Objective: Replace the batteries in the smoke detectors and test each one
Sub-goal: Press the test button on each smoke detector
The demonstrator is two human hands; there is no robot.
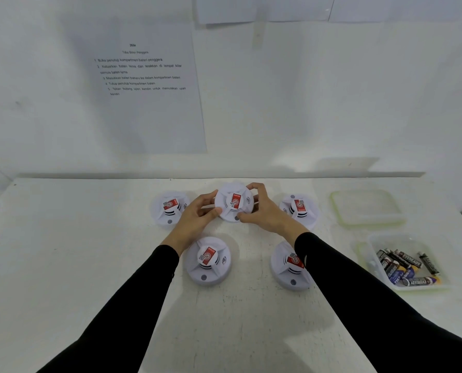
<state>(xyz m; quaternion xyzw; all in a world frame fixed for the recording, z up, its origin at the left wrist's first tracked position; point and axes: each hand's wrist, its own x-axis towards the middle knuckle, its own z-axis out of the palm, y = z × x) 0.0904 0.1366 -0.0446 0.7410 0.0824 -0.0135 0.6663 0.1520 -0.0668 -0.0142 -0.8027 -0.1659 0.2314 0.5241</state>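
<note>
Head view, looking down on a white table (pixel 90 265) against a white wall.

Five round white smoke detectors, each with a red label on its raised middle. Middle detector (pixel 234 202) at the far centre of the table, gripped from both sides. Left hand (pixel 197 219) grasping its left edge, thumb on the near rim, fingers curled round the far side. Right hand (pixel 265 211) grasping its right edge, thumb at the near rim beside a small dark button, fingers hooked over the top. Cannot tell whether lifted or touching the table. Black sleeves on both arms.

Far-left detector (pixel 170 209) just beside the left hand, flat on the table. Far-right detector (pixel 300 210) just beside the right hand, also flat. Near-left detector (pixel 207 261) between the two forearms, closer to the left. Near-right detector (pixel 289 266) partly hidden under the right sleeve.

To the right, well apart from the detectors, a clear plastic tub (pixel 372 249) holding a loose heap of batteries (pixel 407 267), black and blue-and-gold, lying at mixed angles; a small white item also inside at the left wall, too blurred to tell. Beyond the tub, a clear lid (pixel 367 207) with a greenish rim, lying flat and separate.

On the wall, a printed sheet (pixel 143 84) of numbered steps.
</note>
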